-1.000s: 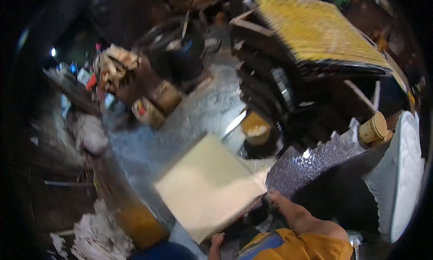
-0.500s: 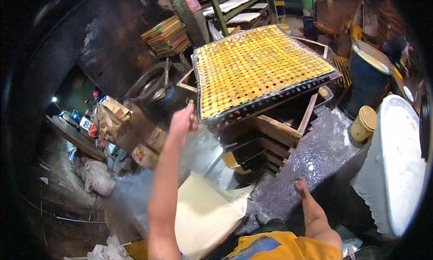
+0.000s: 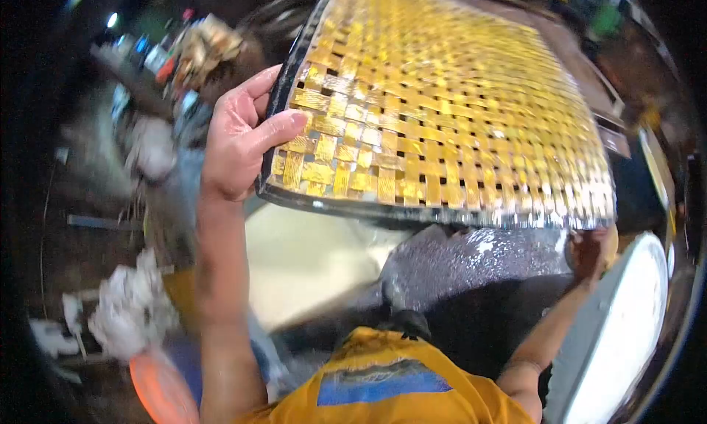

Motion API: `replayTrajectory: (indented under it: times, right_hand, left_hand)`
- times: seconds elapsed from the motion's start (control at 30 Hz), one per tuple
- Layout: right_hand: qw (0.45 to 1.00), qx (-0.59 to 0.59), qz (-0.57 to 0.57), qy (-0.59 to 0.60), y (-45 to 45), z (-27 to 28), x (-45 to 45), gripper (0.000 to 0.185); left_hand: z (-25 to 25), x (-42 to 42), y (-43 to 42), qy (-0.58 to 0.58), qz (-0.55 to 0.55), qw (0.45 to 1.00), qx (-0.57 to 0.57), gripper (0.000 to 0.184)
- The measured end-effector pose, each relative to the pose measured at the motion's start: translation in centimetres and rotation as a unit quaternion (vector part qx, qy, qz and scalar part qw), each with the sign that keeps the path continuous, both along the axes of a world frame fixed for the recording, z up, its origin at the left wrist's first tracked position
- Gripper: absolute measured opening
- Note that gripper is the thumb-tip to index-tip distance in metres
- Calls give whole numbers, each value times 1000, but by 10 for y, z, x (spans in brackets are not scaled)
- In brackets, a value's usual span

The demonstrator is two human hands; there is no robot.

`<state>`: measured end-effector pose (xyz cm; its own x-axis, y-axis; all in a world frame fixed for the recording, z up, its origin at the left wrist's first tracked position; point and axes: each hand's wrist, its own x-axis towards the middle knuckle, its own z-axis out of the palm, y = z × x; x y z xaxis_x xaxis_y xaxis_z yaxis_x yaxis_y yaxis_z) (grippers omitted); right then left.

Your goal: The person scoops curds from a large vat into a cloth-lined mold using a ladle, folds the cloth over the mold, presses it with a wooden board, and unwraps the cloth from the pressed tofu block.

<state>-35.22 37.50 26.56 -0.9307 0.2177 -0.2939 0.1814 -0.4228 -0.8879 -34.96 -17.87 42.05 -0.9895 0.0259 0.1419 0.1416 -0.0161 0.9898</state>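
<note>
A yellow woven lattice tray (image 3: 434, 122) with a black rim is held up in front of me, tilted. My left hand (image 3: 243, 133) grips its near left corner, the thumb lying on top of the weave and the fingers wrapped around the rim. Under the near right corner is my right hand (image 3: 591, 249), blurred and partly hidden by the tray, its fingers at the rim. Below the tray hangs or lies a smooth cream-coloured sheet (image 3: 302, 269), partly covered from view.
Close on my right stands a large tub (image 3: 585, 350) with white contents. Wet dark floor (image 3: 479, 266) shows beneath the tray. To the left are crumpled white plastic (image 3: 132, 299), an orange round object (image 3: 162, 387) and brown paper sacks (image 3: 210, 52). A dark blue barrel (image 3: 635, 177) stands beyond.
The woven tray has come off the stacked wooden frames and closer to me. My left hand has closed on its corner, and my right hand has risen from low down to the other corner.
</note>
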Motion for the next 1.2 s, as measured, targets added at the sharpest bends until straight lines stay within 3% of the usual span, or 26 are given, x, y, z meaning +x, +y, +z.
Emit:
replayTrajectory:
  times: [0.03, 0.1, 0.13, 0.17, 0.27, 0.33, 0.43, 0.47, 0.5, 0.53, 0.57, 0.6, 0.63, 0.67, 0.7, 0.77, 0.87, 0.97, 1.0, 1.13, 1.2]
  right_hand:
    - [993, -70, 47, -82, 14, 47, -14, 53]
    - [996, 55, 68, 1, -5, 87, -13, 55]
    - [977, 147, 153, 22, -9, 81, 2, 50]
    - [940, 254, 219, 70, -27, 66, 30, 46]
    - [913, 337, 201, 110, -212, -21, 150, 37]
    - [874, 425, 178, 152, -292, -78, 182, 31]
    - [795, 567, 148, 157, -341, -94, 176, 24]
    - [848, 475, 202, 118, -375, -99, 171, 20]
    - [801, 515, 241, 189, -396, -145, 166, 18]
    - [826, 471, 270, 152, -431, -176, 175, 21]
    - [797, 507, 288, 158, -442, -237, 177, 27]
    - [782, 529, 311, 111, -459, -274, 182, 30]
    - [778, 519, 322, 147, -465, -321, 187, 29]
    - [737, 572, 358, 40, -477, -341, 197, 29]
    - [732, 566, 377, 22, -464, -406, 199, 28]
    - [712, 612, 344, 14, -476, -403, 212, 26]
    - [807, 515, 288, 5, -472, -410, 222, 23]
    - [744, 574, 340, 9, -481, -387, 226, 22]
    - [709, 605, 357, 64, -477, -396, 223, 22]
    - [754, 562, 339, 35, -483, -401, 224, 24]
    - [743, 580, 331, 51, -490, -396, 223, 26]
  left_hand:
    - [6, 14, 7, -14, 29, 999, -17, 43]
    - [19, 55, 25, 13, 94, 993, -76, 48]
    - [9, 98, 17, 8, 137, 985, -103, 48]
    - [-32, 144, -11, 30, 169, 979, -112, 48]
    - [-209, 324, -159, 78, 307, 934, -165, 43]
    - [-299, 392, -216, 128, 413, 875, -216, 43]
    - [-311, 402, -208, 65, 459, 848, -255, 44]
    - [-329, 412, -208, 20, 480, 843, -244, 43]
    - [-357, 430, -217, -26, 499, 835, -233, 43]
    - [-393, 452, -231, -72, 516, 825, -221, 43]
    - [-440, 474, -248, -92, 516, 803, -285, 40]
    - [-477, 484, -256, -151, 506, 806, -266, 42]
    - [-506, 490, -260, -209, 494, 807, -246, 44]
    - [-527, 494, -261, -248, 492, 792, -264, 44]
    - [-560, 500, -267, -252, 470, 775, -338, 41]
    - [-608, 523, -266, -313, 455, 727, -408, 39]
    - [-578, 514, -262, -346, 459, 720, -389, 37]
    - [-583, 526, -253, -377, 518, 718, -273, 34]
    - [-574, 523, -249, -445, 498, 677, -309, 31]
    - [-561, 513, -248, -498, 514, 659, -233, 31]
    - [-576, 521, -252, -462, 518, 644, -322, 29]
